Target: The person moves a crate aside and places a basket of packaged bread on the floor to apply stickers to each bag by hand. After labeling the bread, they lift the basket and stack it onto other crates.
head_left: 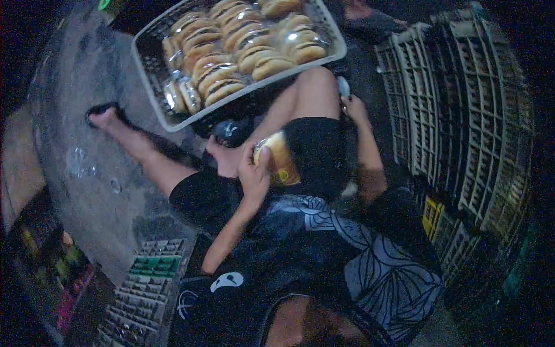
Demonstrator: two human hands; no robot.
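Observation:
I sit on the floor with my legs stretched out ahead. My left hand [254, 173] grips a wrapped bun [280, 159] over my lap, thumb and fingers around its left side. My right hand [354, 109] reaches forward beside my right knee, its fingertips at a small pale object [343, 87]; whether it grips that object is unclear. Just beyond my knees stands a grey plastic tray [151, 87] filled with several wrapped buns [243, 40] in rows.
Tall stacked plastic crates [462, 115] stand close on the right. More crates [147, 283] lie at lower left. My left foot in a dark sandal [104, 113] rests on the concrete floor [87, 173], which has wet spots.

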